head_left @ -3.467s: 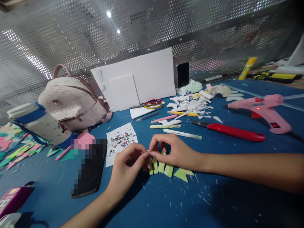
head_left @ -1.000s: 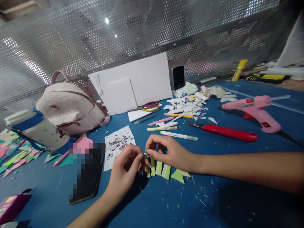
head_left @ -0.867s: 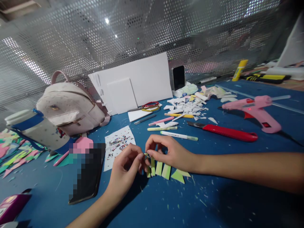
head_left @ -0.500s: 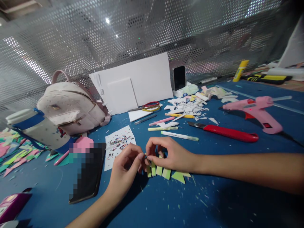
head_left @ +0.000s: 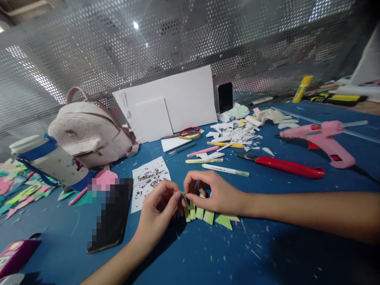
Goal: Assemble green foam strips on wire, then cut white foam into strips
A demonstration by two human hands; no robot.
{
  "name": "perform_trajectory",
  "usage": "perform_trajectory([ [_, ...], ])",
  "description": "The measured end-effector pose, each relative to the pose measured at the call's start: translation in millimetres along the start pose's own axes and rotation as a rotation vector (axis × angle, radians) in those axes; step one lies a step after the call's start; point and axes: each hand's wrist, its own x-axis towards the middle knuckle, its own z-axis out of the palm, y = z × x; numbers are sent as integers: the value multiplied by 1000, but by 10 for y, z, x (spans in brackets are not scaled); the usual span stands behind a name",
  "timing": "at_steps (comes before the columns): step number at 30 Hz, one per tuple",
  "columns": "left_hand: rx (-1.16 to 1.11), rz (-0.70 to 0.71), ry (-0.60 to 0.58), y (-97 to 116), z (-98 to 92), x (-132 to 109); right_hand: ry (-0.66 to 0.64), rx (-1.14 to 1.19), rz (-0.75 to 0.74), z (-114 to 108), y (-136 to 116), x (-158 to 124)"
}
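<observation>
My left hand [head_left: 158,209] is closed in a pinch over the blue table, with thumb and forefinger together. Facing it from the right, my right hand [head_left: 221,194] curls its thumb and fingers into a pinch too. The fingertips of both hands almost meet around something tiny, too small to name. Just under and beside my right hand lie several light green paper strips [head_left: 209,217], partly hidden by the fingers. A green triangular scrap [head_left: 224,221] rests to their right. Behind my left hand is a white sheet [head_left: 139,198] sprinkled with tiny coloured bits.
A red utility knife [head_left: 289,167] and a pink glue gun [head_left: 329,142] lie to the right. Pens, scissors [head_left: 190,132] and white scraps [head_left: 237,132] sit beyond my hands. A dark phone [head_left: 114,213], a tumbler [head_left: 50,160] and a backpack [head_left: 89,130] are on the left.
Both hands stay almost in place, and the view shifts slightly. A dark speck seen between the fingertips before no longer shows clearly; the fingertips have a small gap.
</observation>
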Motion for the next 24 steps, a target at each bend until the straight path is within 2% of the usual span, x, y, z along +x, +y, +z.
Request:
perform_trajectory([
  [10, -50, -14, -29, 35, 20, 17, 13, -101, 53, -32, -53, -50],
  [14, -69, -35, -45, 24, 23, 10, 43, -183, 155, -250, -182, -291],
  [18, -83, -21, -63, 11, 19, 0, 62, -279, 265, -571, -400, -727],
  [21, -83, -12, -70, 0, 14, -7, 188, -419, 302, -890, -495, -1151],
  [22, -80, -9, -71, -3, 13, -9, 269, -489, 357, -1020, -491, -1300],
  [24, -77, 3, -76, -7, 14, -13, 506, -649, 372, -1315, -419, -1587],
])
